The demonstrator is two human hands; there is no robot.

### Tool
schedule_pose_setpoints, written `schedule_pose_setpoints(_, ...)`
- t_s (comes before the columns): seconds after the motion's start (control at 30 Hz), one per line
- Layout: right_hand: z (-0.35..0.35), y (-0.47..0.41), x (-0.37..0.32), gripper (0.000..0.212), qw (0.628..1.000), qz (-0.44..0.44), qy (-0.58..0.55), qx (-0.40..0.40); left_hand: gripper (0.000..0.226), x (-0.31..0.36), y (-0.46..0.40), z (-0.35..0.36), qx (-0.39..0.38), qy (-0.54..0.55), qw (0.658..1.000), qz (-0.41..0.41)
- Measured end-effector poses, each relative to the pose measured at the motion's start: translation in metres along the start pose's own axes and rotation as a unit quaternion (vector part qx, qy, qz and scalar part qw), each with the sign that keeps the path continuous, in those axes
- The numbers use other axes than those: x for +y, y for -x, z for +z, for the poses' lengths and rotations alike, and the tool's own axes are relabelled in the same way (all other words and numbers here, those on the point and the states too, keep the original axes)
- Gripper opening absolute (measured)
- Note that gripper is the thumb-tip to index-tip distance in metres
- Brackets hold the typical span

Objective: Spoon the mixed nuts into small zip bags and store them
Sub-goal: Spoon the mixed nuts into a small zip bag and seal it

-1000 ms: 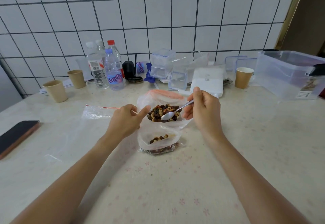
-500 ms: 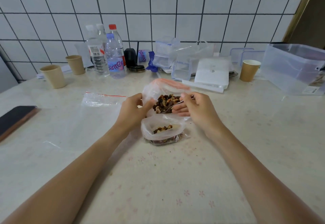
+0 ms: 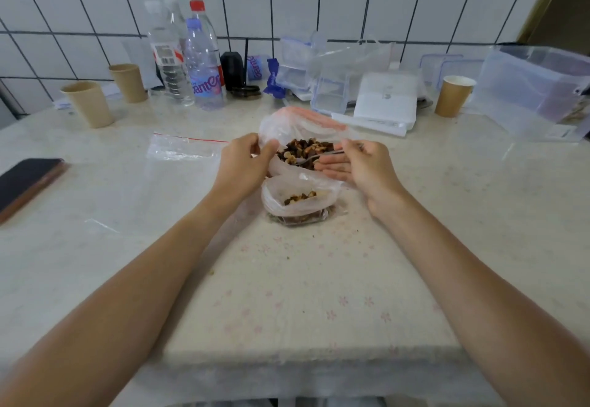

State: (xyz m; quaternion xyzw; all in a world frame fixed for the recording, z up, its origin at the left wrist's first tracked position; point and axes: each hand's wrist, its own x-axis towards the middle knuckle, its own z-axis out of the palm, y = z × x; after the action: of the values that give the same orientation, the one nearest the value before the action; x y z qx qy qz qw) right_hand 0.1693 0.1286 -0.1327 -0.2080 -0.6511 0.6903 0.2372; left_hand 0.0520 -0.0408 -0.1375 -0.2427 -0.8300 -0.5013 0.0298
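A large clear bag [image 3: 281, 125] with a pink rim holds the mixed nuts [image 3: 306, 149] at the table's middle. My left hand [image 3: 244, 164] pinches that bag's left edge. My right hand [image 3: 357, 167] grips a metal spoon [image 3: 314, 157] whose bowl lies in the nuts. Just in front stands a small zip bag [image 3: 297, 204], mouth open, with some nuts inside. An empty zip bag [image 3: 185, 148] with a red strip lies flat to the left.
A phone [image 3: 27, 183] lies at the left edge. Paper cups [image 3: 87, 103] [image 3: 453, 95], water bottles [image 3: 202, 65], clear food boxes [image 3: 329, 90] and a white box [image 3: 386, 100] line the tiled wall. A big clear storage tub [image 3: 536, 90] stands at the right.
My right hand dropped from above the big bag and pushed the spoon into the nuts. My left hand shifted to the bag's edge. The camera tilted down and closer.
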Motion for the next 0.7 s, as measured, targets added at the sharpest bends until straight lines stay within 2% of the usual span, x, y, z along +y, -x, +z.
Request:
schedule_pose_setpoints(0.23, -0.004, -0.003, -0.003, 0.031, 0.999, 0.029, -0.036, 0.022, 0.034, 0.000, -0.003, -0.002, 0.021, 0.008, 0.999, 0.032)
schedule_pose_setpoints(0.37, -0.007, -0.004, -0.006, 0.032, 0.997, 0.029, -0.068, 0.029, 0.025, 0.000, -0.003, -0.002, 0.009, 0.030, 0.999, 0.016)
schedule_pose_setpoints(0.53, -0.015, -0.005, -0.014, 0.029, 0.996, -0.008, -0.081, 0.037, 0.053, -0.003, -0.006, -0.011, 0.012, -0.017, 1.000, -0.019)
schedule_pose_setpoints(0.7, -0.021, -0.004, -0.024, 0.031, 0.996, -0.028, -0.078, 0.031, 0.054, -0.007, -0.005, -0.022, 0.007, -0.114, 0.993, -0.025)
